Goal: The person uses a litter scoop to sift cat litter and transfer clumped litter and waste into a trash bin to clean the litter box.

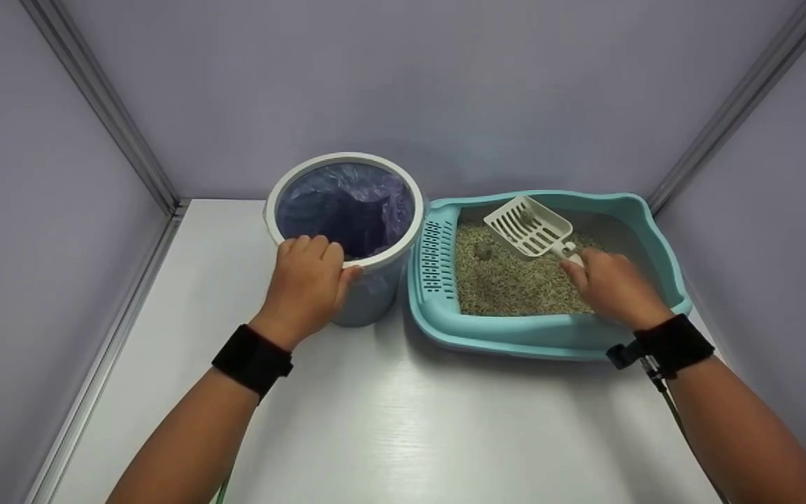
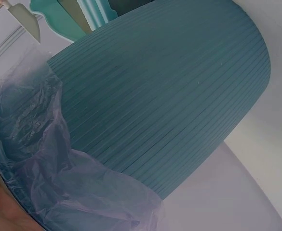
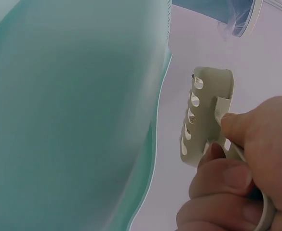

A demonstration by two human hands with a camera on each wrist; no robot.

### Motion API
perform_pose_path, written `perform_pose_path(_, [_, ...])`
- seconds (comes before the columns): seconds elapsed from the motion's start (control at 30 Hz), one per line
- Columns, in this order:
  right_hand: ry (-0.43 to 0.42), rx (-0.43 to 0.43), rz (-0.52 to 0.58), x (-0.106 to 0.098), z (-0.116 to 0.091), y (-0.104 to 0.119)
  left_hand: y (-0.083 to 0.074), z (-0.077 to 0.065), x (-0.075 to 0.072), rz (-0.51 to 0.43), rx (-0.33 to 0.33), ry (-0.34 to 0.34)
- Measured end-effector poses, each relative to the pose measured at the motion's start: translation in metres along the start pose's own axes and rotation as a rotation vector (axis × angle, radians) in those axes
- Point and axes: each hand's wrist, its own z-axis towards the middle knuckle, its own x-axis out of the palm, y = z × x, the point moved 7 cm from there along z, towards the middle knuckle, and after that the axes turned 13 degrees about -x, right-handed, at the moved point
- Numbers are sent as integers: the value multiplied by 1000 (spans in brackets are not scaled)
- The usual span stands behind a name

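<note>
My left hand (image 1: 308, 283) grips the near rim of a round, ribbed trash bin (image 1: 368, 301), fingers over the white ring and thumb along its outside. A thin purple bag (image 1: 354, 203) lines the bin and hangs down outside below the rim in the left wrist view. In my right hand (image 1: 616, 287), a cream slotted litter scoop (image 1: 562, 227) is held by its handle above the litter box (image 1: 515, 334). One small clump (image 1: 527, 217) lies on the scoop. The right wrist view shows thumb and fingers wrapped round the scoop handle (image 3: 222, 108).
Grayish-brown litter (image 1: 515, 287) fills the turquoise box, with a darker clump (image 1: 483, 250) on its surface. Box and bin stand side by side on a white table (image 1: 403, 434), close to the back wall (image 1: 417, 84). Panels enclose both sides.
</note>
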Motion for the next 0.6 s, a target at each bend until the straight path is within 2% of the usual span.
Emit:
perform_pose_path(0.37, [-3, 3, 13, -6, -1, 5, 0, 1, 1, 5, -8, 21])
perform_pose_path(0.6, [-12, -29, -3, -18, 4, 21, 0, 1, 1, 3, -13, 22])
